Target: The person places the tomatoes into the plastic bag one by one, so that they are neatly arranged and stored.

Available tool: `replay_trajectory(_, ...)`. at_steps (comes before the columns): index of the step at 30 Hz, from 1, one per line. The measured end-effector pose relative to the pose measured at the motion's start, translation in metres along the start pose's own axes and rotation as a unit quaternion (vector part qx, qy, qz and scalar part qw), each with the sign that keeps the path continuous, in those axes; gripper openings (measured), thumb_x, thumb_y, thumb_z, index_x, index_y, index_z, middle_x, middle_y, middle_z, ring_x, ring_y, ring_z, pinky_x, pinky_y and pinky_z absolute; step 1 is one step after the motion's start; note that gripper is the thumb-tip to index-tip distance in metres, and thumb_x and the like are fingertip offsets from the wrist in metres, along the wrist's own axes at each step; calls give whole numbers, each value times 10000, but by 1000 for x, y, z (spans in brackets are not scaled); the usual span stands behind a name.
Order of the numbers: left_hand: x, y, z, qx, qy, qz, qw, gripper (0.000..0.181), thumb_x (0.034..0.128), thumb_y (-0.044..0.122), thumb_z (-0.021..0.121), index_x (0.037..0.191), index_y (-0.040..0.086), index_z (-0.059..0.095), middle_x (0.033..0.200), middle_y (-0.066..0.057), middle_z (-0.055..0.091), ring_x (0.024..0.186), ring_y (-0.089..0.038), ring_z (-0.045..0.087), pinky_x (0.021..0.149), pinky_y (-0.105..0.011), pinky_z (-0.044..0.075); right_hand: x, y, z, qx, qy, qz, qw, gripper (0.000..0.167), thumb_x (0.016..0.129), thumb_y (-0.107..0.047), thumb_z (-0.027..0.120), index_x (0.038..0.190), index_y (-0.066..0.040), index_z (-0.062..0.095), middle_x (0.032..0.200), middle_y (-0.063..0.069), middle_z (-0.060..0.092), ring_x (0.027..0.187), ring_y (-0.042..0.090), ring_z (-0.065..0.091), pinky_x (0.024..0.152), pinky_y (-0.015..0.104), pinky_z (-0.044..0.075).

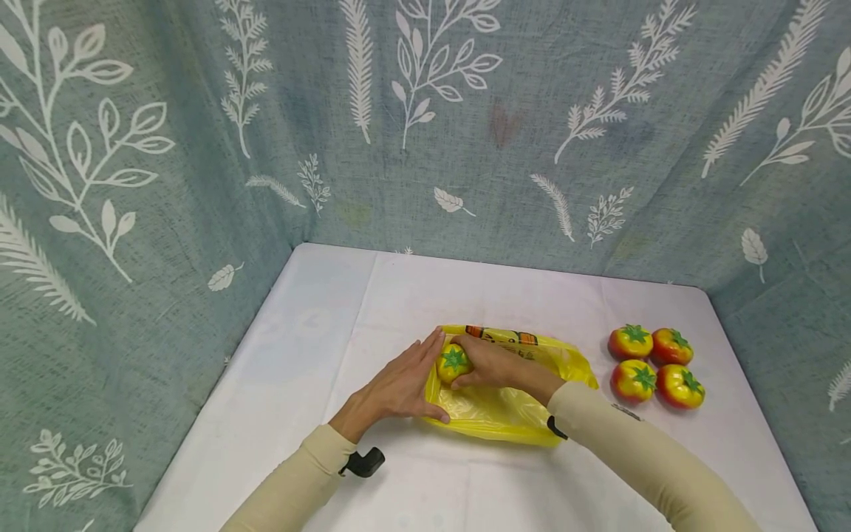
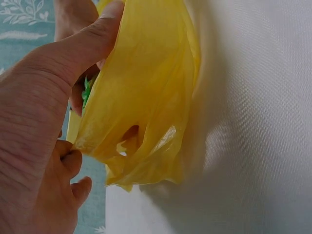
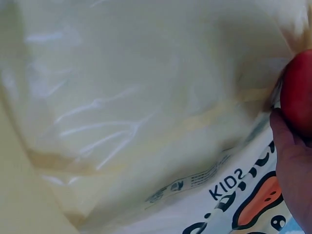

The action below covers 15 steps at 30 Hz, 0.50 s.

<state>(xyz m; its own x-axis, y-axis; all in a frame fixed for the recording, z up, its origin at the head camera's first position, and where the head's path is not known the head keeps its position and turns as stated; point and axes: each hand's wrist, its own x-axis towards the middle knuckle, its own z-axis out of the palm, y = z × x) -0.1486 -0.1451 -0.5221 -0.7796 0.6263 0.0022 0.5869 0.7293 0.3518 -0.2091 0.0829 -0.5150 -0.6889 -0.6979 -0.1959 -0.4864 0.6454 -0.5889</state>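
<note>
A yellow plastic bag [image 1: 492,423] with printed pictures lies on its side on the white table, its mouth facing left. At that mouth, my left hand [image 1: 401,378] spreads thumb and fingers and holds the rim; the left wrist view shows the bag's edge [image 2: 141,78] caught by the fingers. My right hand [image 1: 490,362] reaches over the bag and grips a yellow toy tomato [image 1: 453,363] with a green leafy top, at the opening. Its red side [image 3: 298,92] appears at the right wrist view's edge. Part of the right hand's grip is hidden.
Several red-and-yellow toy tomatoes [image 1: 634,380] stand in a cluster on the table's right side. A patterned blue-green curtain [image 1: 412,185] hangs behind the table and along both sides. White cloth [image 1: 306,355] covers the table.
</note>
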Motion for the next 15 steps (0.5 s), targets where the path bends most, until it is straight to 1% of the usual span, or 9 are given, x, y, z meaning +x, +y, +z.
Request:
replay_trajectory(8,1,0,0,34,-15,5,10000,1395,703,782,734,1610,7,12,1692,-145,-22,1543,-224,107,1247,-377,119,2,1,-1,-56,-69,-134,9999,793,863,-369,818,1428,22,422,1284,113,573,1105,201,588,1001,385,511)
replay_trajectory(15,1,0,0,-15,-8,21,10000,1401,701,781,736,1610,8,2,1692,-150,-23,1543,-224,109,1247,-387,121,3,-1,-2,-98,-122,-21,9999,822,856,-383,821,1450,11,412,1322,111,560,1142,200,575,1034,374,489)
